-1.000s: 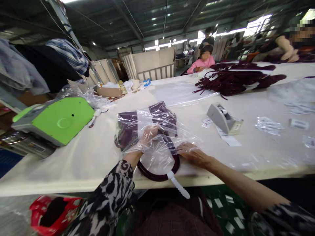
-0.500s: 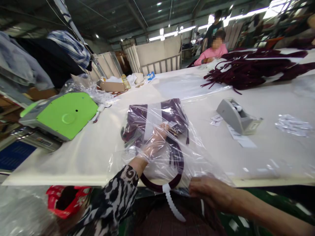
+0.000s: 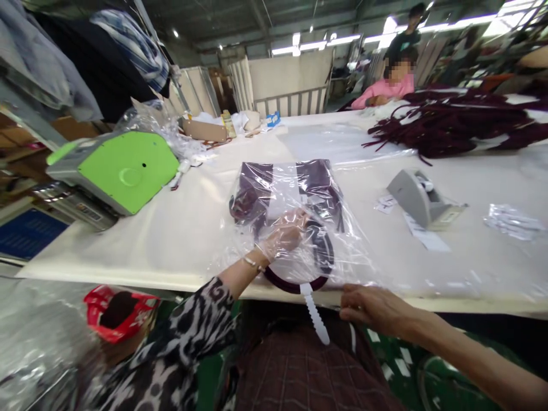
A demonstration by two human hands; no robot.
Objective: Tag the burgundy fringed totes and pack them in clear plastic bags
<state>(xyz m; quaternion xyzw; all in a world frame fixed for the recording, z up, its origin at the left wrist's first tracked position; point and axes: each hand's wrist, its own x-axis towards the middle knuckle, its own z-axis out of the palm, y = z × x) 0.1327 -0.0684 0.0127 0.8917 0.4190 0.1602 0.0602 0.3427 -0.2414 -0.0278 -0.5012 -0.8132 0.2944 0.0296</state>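
The burgundy handbag [image 3: 257, 184] lies just beyond my left hand [image 3: 286, 237] — right hand [image 3: 369, 305] curled; whether either pinches, I can't tell.

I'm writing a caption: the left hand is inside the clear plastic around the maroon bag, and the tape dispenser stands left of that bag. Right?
No: the head view shows the tape dispenser standing right of the maroon bag. The rest holds.

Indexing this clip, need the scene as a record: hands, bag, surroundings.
left hand: under clear plastic, by the bag's handle
right hand: curled by the plastic's near edge; grip unclear
bag: dark maroon, white band across its middle
handle: looped toward the table's near edge, white strip attached
left side: green machine
right side: tape dispenser
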